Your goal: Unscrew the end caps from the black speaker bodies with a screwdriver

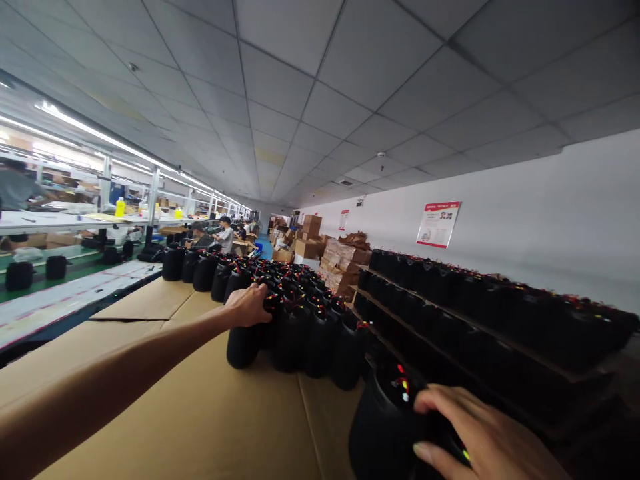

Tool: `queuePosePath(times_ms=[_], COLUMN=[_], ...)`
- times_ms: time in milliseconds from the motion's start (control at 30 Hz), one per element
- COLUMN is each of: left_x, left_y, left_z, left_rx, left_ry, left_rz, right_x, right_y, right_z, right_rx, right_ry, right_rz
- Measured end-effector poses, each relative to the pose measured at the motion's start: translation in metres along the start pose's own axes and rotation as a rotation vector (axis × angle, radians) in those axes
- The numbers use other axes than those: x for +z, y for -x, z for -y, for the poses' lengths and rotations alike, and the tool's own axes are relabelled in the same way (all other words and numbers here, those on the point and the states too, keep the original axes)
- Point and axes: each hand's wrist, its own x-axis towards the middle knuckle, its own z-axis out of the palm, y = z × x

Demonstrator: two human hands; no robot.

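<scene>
My left hand (249, 305) reaches forward with its fingers curled over the top rim of a black cylindrical housing (243, 347), which stands at the near left corner of a packed group. Short red and yellow wires with small connectors stick out of the open tops. At the lower right, my right hand (475, 427) has its thumb and fingers around a dark housing rim, mostly hidden by the hand. Just left of those fingertips stands another black housing (383, 427), upright, with red and yellow wire ends inside. Several more housings (320, 343) stand behind it.
Brown cardboard (200, 400) covers the surface under the housings. On the right, a tiered rack (475, 320) carries rows of similar housings. A conveyor (75, 300) and workbench (65, 223) run along the left, with people seated farther back. Cardboard boxes (310, 247) are stacked ahead.
</scene>
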Motion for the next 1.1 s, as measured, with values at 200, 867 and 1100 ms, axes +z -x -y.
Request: queuePosePath(times_ms=[200, 867, 1100], left_x=[0.023, 0.052, 0.035], left_y=[0.006, 0.040, 0.053], left_z=[-0.016, 0.008, 0.001], left_rx=[0.025, -0.007, 0.061], left_ry=[0.080, 0.336, 0.299], left_rz=[-0.151, -0.211, -0.436], right_x=[0.028, 0.051, 0.057], right_y=[-0.040, -0.081, -0.076], right_z=[0.021, -0.015, -0.021], right_rx=[0.131, 0.271, 0.272], right_ry=[-0.118, 0.142, 0.082], right_rz=[0.210, 0.379, 0.417])
